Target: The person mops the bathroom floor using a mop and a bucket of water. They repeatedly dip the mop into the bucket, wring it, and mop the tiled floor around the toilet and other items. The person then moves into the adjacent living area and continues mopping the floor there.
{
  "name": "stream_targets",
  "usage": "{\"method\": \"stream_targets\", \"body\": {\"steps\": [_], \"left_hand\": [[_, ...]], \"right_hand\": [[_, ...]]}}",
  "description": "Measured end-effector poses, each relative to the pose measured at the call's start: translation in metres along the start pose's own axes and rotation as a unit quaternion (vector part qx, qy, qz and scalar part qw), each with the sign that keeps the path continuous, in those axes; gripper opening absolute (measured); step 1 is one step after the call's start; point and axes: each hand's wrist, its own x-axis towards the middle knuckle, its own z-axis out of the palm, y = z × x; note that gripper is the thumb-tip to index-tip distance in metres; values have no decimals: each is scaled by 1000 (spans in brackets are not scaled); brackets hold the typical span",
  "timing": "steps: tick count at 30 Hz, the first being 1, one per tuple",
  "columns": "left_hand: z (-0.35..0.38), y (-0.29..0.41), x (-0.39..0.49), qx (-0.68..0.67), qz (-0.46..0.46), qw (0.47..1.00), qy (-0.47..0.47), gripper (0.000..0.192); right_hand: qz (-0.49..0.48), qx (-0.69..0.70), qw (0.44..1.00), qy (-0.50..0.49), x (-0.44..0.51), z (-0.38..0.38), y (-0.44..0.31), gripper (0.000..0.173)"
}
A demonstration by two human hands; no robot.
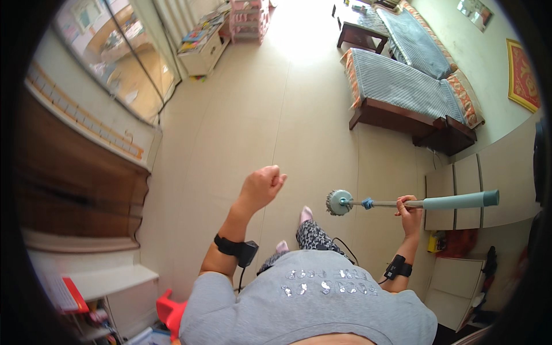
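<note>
My right hand [409, 211] grips the metal pole of a mop [453, 202], just below its light teal handle sleeve. The mop's round head [340, 202], a pale blue disc with a grey string fringe, points left over the floor. A small blue collar [367, 203] sits on the pole between the head and my hand. My left hand [262, 185] is curled into a fist out in front of me, with nothing visible in it. It is apart from the mop.
Beige floor [241, 120] stretches ahead. A wooden sofa [401, 92] with blue quilted covers stands at the right, beyond pale cabinets [465, 189]. To the left are a white cabinet [202, 51], a pink shelf rack [249, 21], a brown curtain [82, 189] and a red plastic stool [170, 310].
</note>
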Motion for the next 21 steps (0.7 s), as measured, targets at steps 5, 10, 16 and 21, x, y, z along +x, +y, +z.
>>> {"method": "stream_targets", "body": {"steps": [5,10,16,21], "left_hand": [[20,-44,149,21,33,999,-7,43],[-9,-95,236,49,-105,993,-33,43],[-52,-193,339,77,-210,973,55,39],[-60,-285,479,87,-217,972,26,34]], "right_hand": [[20,-55,998,17,147,66,17,12],[26,-58,998,-1,280,122,4,12],[47,-117,992,-23,432,182,-18,12],[60,-113,992,14,532,229,-28,10]]}}
